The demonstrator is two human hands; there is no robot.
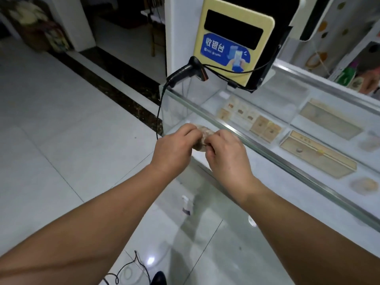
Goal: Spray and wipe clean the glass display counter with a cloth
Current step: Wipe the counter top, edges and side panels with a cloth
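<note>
Cloth (202, 137), a crumpled beige wad, is bunched between 2 hands just above the near front corner of the glass display counter (283, 93). The left hand (174, 149) has its fingers curled round the cloth's left side; the right hand (228, 155) pinches its right side with bent fingers, knuckles up. Both bare forearms reach in from outside the counter's front edge. On the counter's far end lies a black barcode scanner (189, 72), its cable (158, 114) hanging down the counter's end pane. Just behind the scanner stands a yellow payment terminal (234, 44) with a blue sticker. Under the counter's top glass sit small pale boxes (265, 128) and 2 long shallow trays (316, 155). Beside the counter spreads a white tiled floor (61, 140).
</note>
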